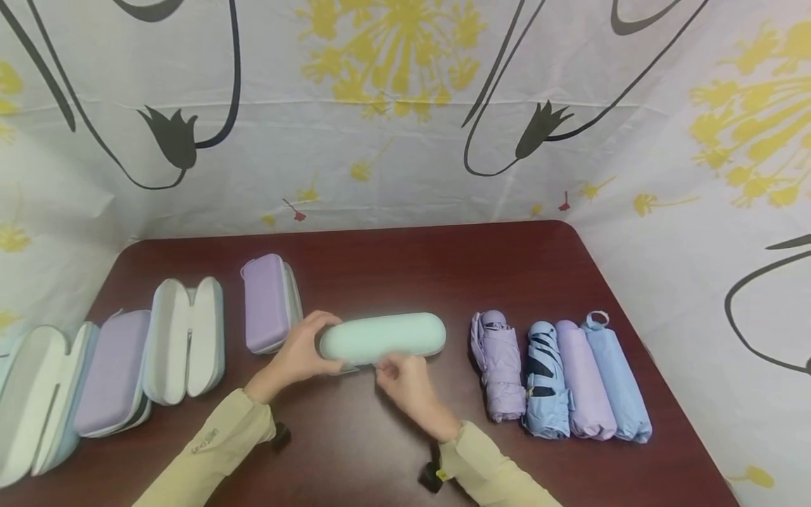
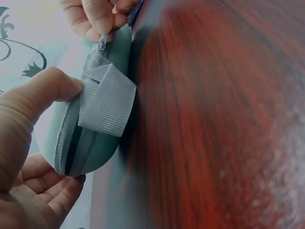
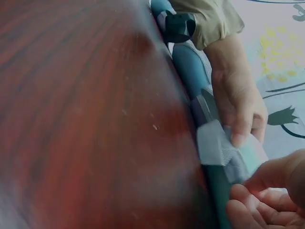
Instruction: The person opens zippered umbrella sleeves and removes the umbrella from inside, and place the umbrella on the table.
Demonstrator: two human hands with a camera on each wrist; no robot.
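A mint green zip case (image 1: 383,336) lies lengthwise near the middle of the table. My left hand (image 1: 303,350) grips its left end, thumb at the near side and fingers around the far side. In the left wrist view, a folded grey ribbon loop (image 2: 109,102) hangs across the zip seam, with my left thumb at its edge. Part of the seam gapes below the loop. Fingers of my right hand (image 1: 412,391) pinch the small metal zip pull (image 2: 102,44) just past the loop, on the case's near side.
Left of my hands are two opened cases (image 1: 170,341) (image 1: 32,408), a purple case (image 1: 117,373) and another purple case (image 1: 265,303) farther back. To the right, several folded umbrellas stand in a row: purple (image 1: 497,370), blue-and-black (image 1: 546,380), lilac (image 1: 586,384) and blue (image 1: 621,384).
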